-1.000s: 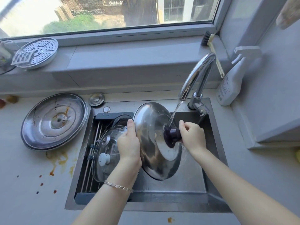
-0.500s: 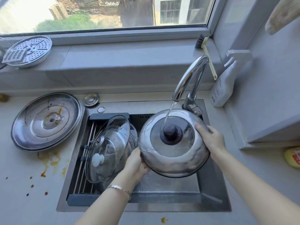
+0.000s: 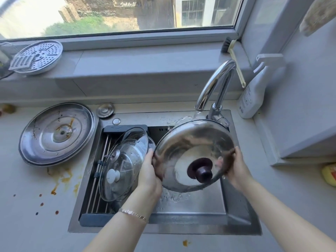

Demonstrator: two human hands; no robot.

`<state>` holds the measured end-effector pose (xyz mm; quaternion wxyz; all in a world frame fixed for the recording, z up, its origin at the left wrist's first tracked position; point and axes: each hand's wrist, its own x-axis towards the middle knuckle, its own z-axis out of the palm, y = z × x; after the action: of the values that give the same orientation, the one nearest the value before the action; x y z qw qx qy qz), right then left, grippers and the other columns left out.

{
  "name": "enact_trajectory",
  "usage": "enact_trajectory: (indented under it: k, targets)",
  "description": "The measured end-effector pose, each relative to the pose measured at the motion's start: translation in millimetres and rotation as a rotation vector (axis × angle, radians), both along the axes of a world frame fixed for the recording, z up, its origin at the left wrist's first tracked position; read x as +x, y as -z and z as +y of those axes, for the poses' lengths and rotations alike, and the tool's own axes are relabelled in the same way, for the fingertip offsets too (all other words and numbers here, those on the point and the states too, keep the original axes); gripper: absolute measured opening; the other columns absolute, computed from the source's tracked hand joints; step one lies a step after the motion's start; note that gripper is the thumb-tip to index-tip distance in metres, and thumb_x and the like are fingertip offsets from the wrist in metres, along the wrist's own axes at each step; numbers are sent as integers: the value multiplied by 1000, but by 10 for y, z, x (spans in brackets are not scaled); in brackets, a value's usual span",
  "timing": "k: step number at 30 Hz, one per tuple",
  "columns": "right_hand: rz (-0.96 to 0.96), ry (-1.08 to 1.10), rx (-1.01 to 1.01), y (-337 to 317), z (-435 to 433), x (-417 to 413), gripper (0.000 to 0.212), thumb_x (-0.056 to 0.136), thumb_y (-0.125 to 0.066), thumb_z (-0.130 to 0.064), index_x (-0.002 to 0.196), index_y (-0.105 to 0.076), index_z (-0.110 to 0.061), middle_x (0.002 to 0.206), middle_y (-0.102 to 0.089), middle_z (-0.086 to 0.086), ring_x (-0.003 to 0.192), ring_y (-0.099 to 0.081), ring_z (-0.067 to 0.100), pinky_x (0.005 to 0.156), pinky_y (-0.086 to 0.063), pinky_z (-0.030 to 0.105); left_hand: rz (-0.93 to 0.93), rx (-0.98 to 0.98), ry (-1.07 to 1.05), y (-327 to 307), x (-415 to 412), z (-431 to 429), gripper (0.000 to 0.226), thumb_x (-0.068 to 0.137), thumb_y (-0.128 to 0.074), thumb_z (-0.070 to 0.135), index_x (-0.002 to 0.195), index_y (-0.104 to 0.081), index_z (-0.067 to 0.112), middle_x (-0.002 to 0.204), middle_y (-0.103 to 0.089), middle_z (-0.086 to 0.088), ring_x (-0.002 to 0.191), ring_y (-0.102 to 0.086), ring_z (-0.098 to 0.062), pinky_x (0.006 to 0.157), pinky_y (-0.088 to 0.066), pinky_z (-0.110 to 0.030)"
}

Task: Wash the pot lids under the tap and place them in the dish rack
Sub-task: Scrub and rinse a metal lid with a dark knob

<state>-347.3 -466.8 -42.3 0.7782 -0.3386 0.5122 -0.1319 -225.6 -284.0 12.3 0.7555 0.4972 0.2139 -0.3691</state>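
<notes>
- Both hands are on the steel pot lid (image 3: 189, 148): the left hand (image 3: 148, 176) is clamped on its left rim, the right hand (image 3: 236, 168) closed on the right rim, fingers curled over the edge.
- The lid is held over the sink (image 3: 192, 206), tilted towards the camera, its dark knob (image 3: 201, 171) facing us and low.
- Water from the tap (image 3: 214, 84) strikes the lid's far upper edge and runs off below, splashing in the basin. This is the rinsing step, mid-wash by my reading.
- Next move, I'd say: turn the lid so the stream reaches the rest, then carry it left to the dish rack (image 3: 101, 171), where the glass lids (image 3: 125, 164) lean already. Space looks tight, so it calls for a careful slot-in beside them.
- Further left, a large stained steel lid (image 3: 56, 133) lies on the counter (image 3: 36, 224), seemingly unwashed.
- At the back right stands a white spray bottle (image 3: 254, 91); its label print is too small to read. No brand is legible anywhere.
- On the sill: a perforated steamer plate (image 3: 39, 56) and a brush (image 3: 231, 53).
</notes>
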Motion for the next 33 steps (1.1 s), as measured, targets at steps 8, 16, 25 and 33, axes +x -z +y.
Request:
enact_trajectory:
  k: [8,16,25,33]
  targets:
    - [21,-299,449,10,8,-295,72,91,-37,-53,113,-58,12,104,-65,31,82,-68,41,63,-58,45,-732,267,277,-252,-106,-13,32,82,-61,5,53,-55,-6,76,-60,13,76,-56,4,75,-44,-13]
    - [256,-316,112,146,265,-233,81,80,-35,-69,108,-64,1,84,-71,20,75,-69,27,65,-56,34,-919,270,666,-245,-5,67,20,85,-59,24,100,-55,36,140,-35,20,132,-24,8,103,-18,-13]
    - [162,-433,-574,-586,-110,146,97,62,-37,-87,98,-63,0,92,-67,15,89,-62,31,93,-46,52,-142,344,336,172,206,152,50,93,-39,53,122,-58,18,110,-69,-7,101,-65,-24,96,-49,-43]
    - [512,-624,-642,-620,-454,238,70,91,-31,-60,108,-61,0,112,-61,17,109,-54,31,88,-39,33,-28,406,360,187,59,88,29,99,-41,30,112,-58,10,95,-72,-17,84,-70,-33,82,-54,-48]
